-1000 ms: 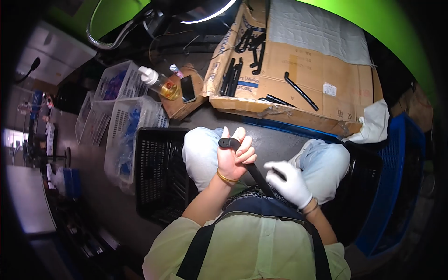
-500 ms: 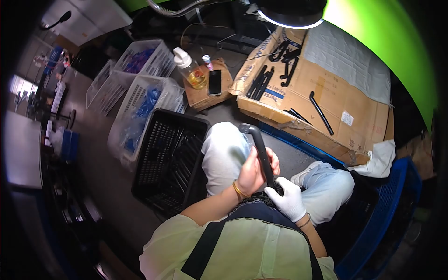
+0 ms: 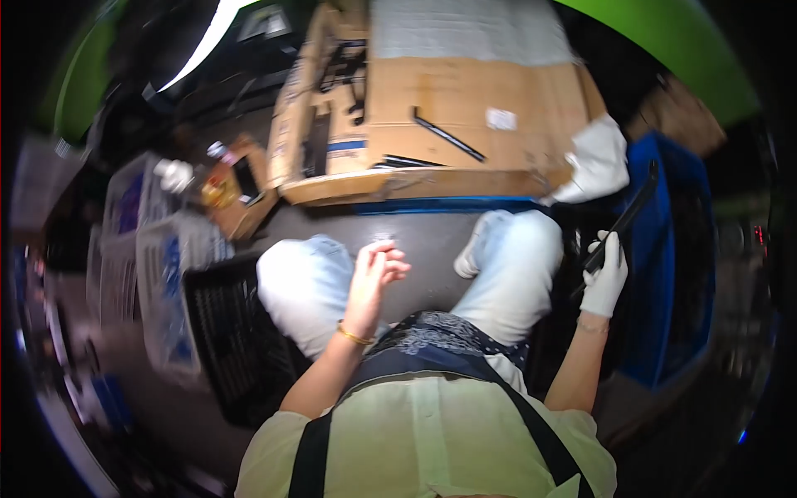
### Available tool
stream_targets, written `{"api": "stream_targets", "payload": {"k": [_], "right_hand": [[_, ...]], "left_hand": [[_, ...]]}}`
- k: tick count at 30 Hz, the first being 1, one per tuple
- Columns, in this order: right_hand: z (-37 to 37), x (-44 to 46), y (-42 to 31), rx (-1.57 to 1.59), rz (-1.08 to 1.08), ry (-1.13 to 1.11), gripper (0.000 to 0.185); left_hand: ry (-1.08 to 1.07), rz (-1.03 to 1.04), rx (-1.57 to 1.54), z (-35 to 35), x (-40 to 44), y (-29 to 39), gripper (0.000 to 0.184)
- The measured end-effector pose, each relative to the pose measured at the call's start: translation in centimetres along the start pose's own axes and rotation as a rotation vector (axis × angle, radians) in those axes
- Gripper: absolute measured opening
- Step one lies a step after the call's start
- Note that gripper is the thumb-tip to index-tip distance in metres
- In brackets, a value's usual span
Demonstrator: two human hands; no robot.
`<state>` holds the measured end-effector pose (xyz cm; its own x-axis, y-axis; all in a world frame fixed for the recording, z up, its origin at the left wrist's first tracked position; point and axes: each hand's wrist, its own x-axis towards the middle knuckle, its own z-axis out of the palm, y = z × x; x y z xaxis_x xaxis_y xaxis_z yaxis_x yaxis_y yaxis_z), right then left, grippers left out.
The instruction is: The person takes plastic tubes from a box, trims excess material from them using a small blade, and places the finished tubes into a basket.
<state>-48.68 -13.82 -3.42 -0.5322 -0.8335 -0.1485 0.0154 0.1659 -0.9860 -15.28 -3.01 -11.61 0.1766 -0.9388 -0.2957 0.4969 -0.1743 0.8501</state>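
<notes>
My right hand (image 3: 608, 278), in a white glove, grips a black bent tube (image 3: 638, 203) near its lower end. The tube slants up and right, with its bent end in front of the blue crate (image 3: 649, 319). Bare, with a yellow bangle at the wrist, my left hand (image 3: 374, 278) hovers by my left knee. Its fingers are loosely apart and nothing shows in them. Ahead, another black bent tube (image 3: 448, 137) lies on a flattened cardboard sheet (image 3: 473, 87). A couple more black tubes (image 3: 407, 161) rest at its near edge.
A black basket (image 3: 217, 332) stands left of my knee. Beyond it are a translucent crate (image 3: 154, 282) with blue contents, a bottle (image 3: 217, 192) and a phone (image 3: 246, 180). White crumpled material (image 3: 599, 162) hangs off the cardboard's right corner.
The view has turned right. My hands have separated: the right has carried the black bent tube off to the right, beside the blue crate. My left hand has let go of it.
</notes>
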Motion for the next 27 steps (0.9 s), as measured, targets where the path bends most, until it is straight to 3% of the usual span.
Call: {"api": "stream_targets", "payload": {"k": [2, 5, 8, 10, 11, 13, 16, 18, 20, 21, 23, 24, 26, 27], "right_hand": [[-7.2, 3.5, 3.6, -0.143, 0.088, 0.137, 0.030], [-17.8, 7.3, 18.1, -0.450, 0.295, 0.202, 0.035], [-18.8, 5.6, 25.7, -0.771, 0.649, 0.166, 0.041], [-21.1, 5.2, 37.4, -0.323, 0.539, 0.083, 0.050], [-20.8, 5.4, 38.6, -0.466, 0.548, 0.051, 0.052], [-18.9, 6.3, 40.1, -0.749, 0.557, -0.021, 0.057], [-17.3, 9.2, 43.0, -0.758, 0.802, -0.038, 0.065], [-15.8, 9.6, 40.5, -0.696, 0.736, -0.176, 0.066], [-14.0, 10.1, 39.0, -0.764, 0.723, -0.244, 0.065], [-14.8, 10.5, 39.7, -0.869, 0.744, -0.238, 0.063], [-17.9, 10.7, 45.1, -0.753, 0.709, -0.150, 0.058], [-15.4, 9.0, 37.0, -0.648, 0.737, -0.058, 0.054], [-13.9, 6.7, 30.9, -0.426, 0.678, 0.057, 0.040], [-14.7, 5.9, 30.5, -0.795, 0.457, -0.132, 0.033]], "left_hand": [[-0.003, -0.100, 0.046, 0.4, 0.7, -0.5, 0.030], [-0.048, -0.207, 0.070, 1.2, 2.4, -1.3, 0.028], [-0.051, -0.177, 0.127, 2.8, 3.9, -1.6, 0.027], [-0.032, -0.166, 0.214, 3.4, 5.1, -1.4, 0.028], [-0.024, -0.153, 0.247, 3.6, 5.8, -1.5, 0.028], [-0.016, -0.124, 0.302, 3.5, 7.2, -1.5, 0.028], [0.043, -0.063, 0.514, 3.6, 9.7, -0.5, 0.028], [0.065, 0.061, 0.595, 1.8, 12.9, -0.7, 0.027], [0.057, 0.348, 1.024, -0.6, 17.3, -0.2, 0.027], [0.092, 0.392, 1.101, -1.7, 19.7, 0.2, 0.028], [0.099, 0.476, 1.404, -5.1, 25.2, 0.2, 0.032], [0.066, 0.513, 1.634, -7.1, 27.9, -0.1, 0.035], [-0.212, 0.312, 1.657, -8.1, 32.0, -1.0, 0.038], [-0.332, 0.266, 1.747, -8.0, 33.5, -1.9, 0.038]]}}
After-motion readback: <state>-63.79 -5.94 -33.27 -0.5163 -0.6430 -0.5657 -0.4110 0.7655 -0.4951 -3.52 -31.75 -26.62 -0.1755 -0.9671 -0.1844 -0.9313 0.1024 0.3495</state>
